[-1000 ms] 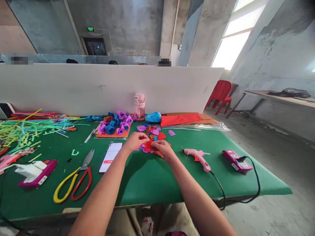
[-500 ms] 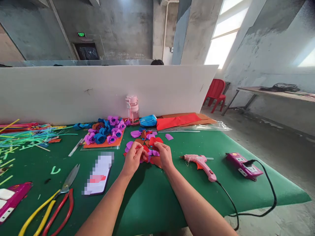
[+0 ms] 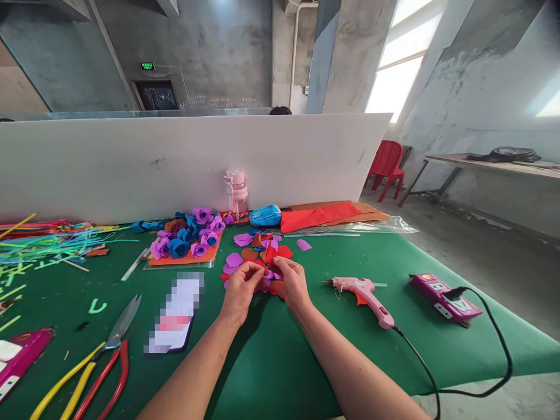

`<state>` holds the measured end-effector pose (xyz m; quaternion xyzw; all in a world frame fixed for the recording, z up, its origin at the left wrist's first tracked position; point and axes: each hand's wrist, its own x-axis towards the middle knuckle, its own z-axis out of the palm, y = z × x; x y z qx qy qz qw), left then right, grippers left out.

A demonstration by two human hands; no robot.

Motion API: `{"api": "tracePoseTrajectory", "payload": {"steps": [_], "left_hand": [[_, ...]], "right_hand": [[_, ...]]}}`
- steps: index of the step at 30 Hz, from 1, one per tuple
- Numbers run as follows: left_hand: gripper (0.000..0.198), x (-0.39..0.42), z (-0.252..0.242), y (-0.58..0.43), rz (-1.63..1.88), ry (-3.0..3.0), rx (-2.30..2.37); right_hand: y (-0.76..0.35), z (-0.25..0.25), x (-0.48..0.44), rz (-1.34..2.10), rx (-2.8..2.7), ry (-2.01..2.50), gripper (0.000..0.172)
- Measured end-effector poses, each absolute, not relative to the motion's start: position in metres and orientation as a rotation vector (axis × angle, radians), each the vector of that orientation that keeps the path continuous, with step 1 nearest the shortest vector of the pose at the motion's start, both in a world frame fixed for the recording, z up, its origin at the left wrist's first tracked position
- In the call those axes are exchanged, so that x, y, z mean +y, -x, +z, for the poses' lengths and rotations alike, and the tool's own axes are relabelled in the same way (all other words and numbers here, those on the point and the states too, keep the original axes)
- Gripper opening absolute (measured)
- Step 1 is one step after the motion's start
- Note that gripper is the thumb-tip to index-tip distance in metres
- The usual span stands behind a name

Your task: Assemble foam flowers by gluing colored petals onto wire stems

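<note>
My left hand and my right hand rest side by side on a small heap of cut foam petals, red, purple and brown, in the middle of the green table. The left fingers are curled in a pinch over a red petal at the heap's near edge. My right hand's fingers are bent and pressed onto the petals beside it; what they hold is hidden. A pink glue gun lies a little to the right of my right hand.
Finished blue and purple foam roses sit on an orange sheet. A phone, scissors, a pink bottle, red foam sheets, a power strip and coloured sticks lie around. A white partition backs the table.
The camera has tipped and moved closer. Both hands have drawn slightly nearer to me over the petal heap, with the left fingers closing over a red petal.
</note>
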<state>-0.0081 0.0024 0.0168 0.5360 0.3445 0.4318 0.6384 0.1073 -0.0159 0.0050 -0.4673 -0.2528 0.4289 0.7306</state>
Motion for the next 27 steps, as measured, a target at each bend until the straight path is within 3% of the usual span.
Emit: {"api": "tracePoseTrajectory", "payload": {"steps": [27], "left_hand": [[0.028, 0.0069, 0.0099, 0.0093, 0.98, -1.329, 0.831]], "right_hand": [[-0.1079, 0.0045, -0.0156, 0.961, -0.578, 0.91, 0.019]]}}
